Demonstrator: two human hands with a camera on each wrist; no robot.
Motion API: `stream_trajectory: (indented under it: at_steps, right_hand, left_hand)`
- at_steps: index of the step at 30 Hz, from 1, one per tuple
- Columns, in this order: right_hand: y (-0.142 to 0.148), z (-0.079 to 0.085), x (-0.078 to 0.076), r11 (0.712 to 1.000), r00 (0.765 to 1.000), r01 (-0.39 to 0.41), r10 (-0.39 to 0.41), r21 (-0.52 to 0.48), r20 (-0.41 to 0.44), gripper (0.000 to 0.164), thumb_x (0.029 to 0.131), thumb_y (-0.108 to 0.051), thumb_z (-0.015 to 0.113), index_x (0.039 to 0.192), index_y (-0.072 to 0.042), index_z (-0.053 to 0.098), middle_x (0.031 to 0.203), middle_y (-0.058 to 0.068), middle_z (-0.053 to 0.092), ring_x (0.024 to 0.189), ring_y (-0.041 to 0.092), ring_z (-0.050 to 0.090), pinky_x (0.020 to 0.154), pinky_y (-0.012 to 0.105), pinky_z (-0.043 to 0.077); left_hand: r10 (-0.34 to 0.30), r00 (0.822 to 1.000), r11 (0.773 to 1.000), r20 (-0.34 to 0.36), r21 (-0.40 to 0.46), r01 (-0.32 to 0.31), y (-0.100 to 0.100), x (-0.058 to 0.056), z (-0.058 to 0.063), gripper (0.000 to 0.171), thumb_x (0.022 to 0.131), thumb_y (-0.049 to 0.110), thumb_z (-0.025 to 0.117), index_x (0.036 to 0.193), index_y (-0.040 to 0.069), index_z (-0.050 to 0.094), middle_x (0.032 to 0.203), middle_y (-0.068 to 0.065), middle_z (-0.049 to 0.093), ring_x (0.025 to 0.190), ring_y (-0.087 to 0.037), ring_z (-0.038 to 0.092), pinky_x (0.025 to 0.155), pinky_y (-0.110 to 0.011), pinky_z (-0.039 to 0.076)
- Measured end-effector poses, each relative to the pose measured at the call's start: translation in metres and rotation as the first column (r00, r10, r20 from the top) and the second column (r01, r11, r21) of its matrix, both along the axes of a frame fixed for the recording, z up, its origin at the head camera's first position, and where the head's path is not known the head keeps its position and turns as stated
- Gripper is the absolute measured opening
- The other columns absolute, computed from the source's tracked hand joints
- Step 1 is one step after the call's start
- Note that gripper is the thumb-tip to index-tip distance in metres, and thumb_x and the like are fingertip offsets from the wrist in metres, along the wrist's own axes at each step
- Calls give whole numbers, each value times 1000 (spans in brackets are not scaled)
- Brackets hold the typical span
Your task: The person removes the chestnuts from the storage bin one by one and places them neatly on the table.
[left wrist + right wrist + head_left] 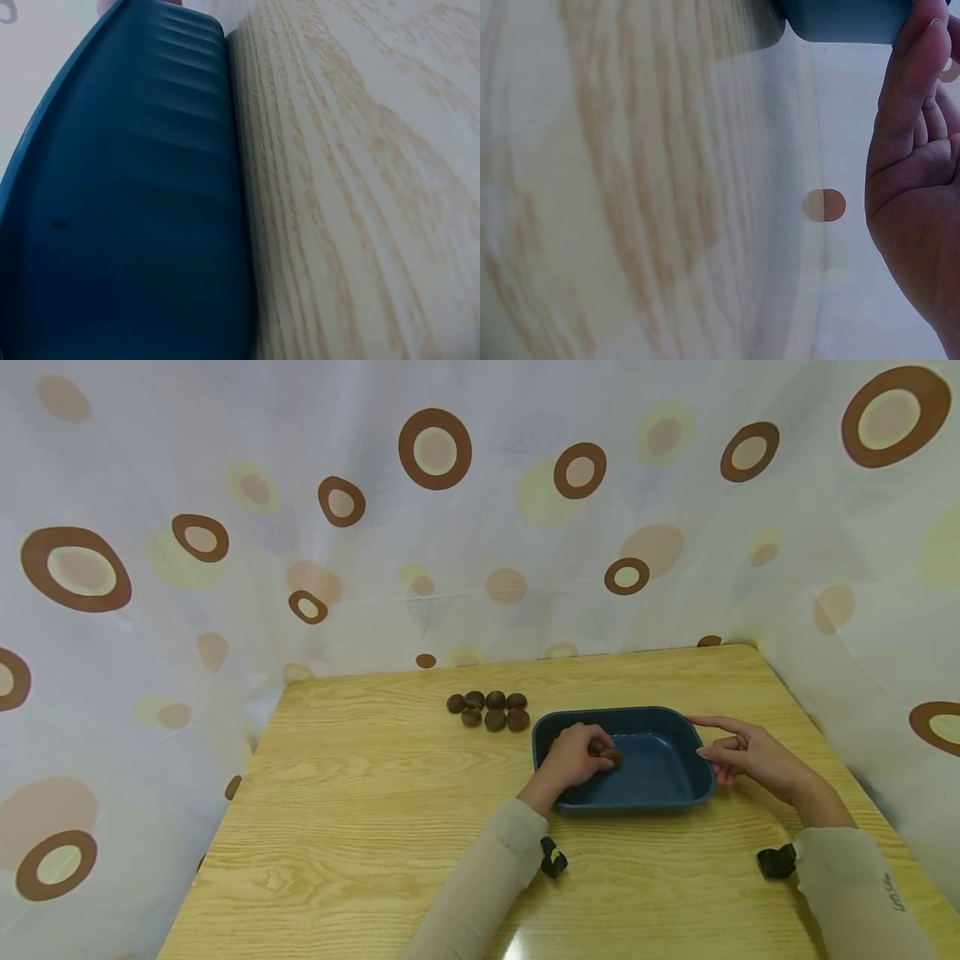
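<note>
A blue rectangular tray (645, 806) with rounded corners stands on the wooden table. My left hand (573, 756) reaches over its near left side and, with curled fingers, holds a brown chestnut (612, 757) low inside it. Part of another brown piece shows beside those fingers; the hand hides the rest of that end. At the tray's right end, my right hand (761, 760) holds the rim, thumb over the edge and index finger along the far corner. The left wrist view shows the tray's blue wall (142, 195); the right thumb (922, 67) touches the tray in the right wrist view.
Several chestnuts (495, 720) lie in two rough rows on the table (360, 793), just left of the tray's far left corner. A patterned curtain (480, 543) hangs behind the table and along its sides.
</note>
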State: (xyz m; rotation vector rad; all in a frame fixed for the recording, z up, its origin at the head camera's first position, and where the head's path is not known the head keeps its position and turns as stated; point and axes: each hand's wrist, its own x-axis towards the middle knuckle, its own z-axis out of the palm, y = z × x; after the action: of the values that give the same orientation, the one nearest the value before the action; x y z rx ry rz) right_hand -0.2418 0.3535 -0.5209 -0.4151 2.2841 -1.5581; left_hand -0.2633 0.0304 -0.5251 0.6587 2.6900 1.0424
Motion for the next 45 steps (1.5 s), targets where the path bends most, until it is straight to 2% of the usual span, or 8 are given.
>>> stream_trajectory:
  at_steps: [6,11,19,23,32,38,45]
  right_hand:
    - [0,0,0,1000,1000,10,-10,1,9,60,107,-16,60,161,-11,36,70,5,68,65,33,68,59,42,60]
    - [-1,2,1,1000,1000,-1,1,-7,-3,59,107,-15,60,161,-11,37,69,6,66,64,33,68,59,41,60]
    - [-1,1,0,1000,1000,9,-9,10,6,61,106,-17,61,161,-10,36,69,5,66,65,34,69,59,42,61]
    - [-2,0,1,1000,1000,12,-12,12,2,60,106,-17,61,161,-11,36,69,6,67,65,33,68,59,42,60]
    - [-2,2,1,1000,1000,8,-8,3,-7,60,106,-15,60,161,-12,37,70,8,67,64,32,68,59,41,60]
    - [-1,1,0,1000,1000,0,0,0,-4,60,106,-15,60,162,-13,36,70,7,67,64,32,68,58,41,60]
    - [-2,2,0,1000,1000,6,-6,5,-2,61,106,-15,61,161,-12,37,70,7,67,64,32,68,58,41,60]
  left_hand:
    - [16,999,986,43,165,-23,-3,0,-2,19,95,19,78,114,17,75,108,1,64,90,-5,59,78,-17,51]
    - [28,993,946,118,317,-65,-4,1,0,20,95,17,78,115,19,75,110,2,64,90,-3,60,78,-18,54]
    - [27,979,887,202,447,-117,-7,3,4,21,94,15,78,114,20,76,116,1,66,93,-5,66,79,-20,56]
    - [31,977,868,210,479,-131,-7,3,5,21,94,14,78,114,19,76,117,1,68,95,-7,68,81,-21,57]
    - [48,973,845,228,511,-161,-9,3,7,22,94,17,78,116,23,76,120,3,66,96,-7,67,81,-22,58]
    - [54,970,818,238,547,-179,-9,2,8,22,95,17,78,116,23,76,123,4,67,98,-8,67,84,-24,58]
    - [61,970,792,237,579,-192,-10,1,12,24,95,17,77,118,23,76,117,5,68,98,-7,66,85,-25,58]
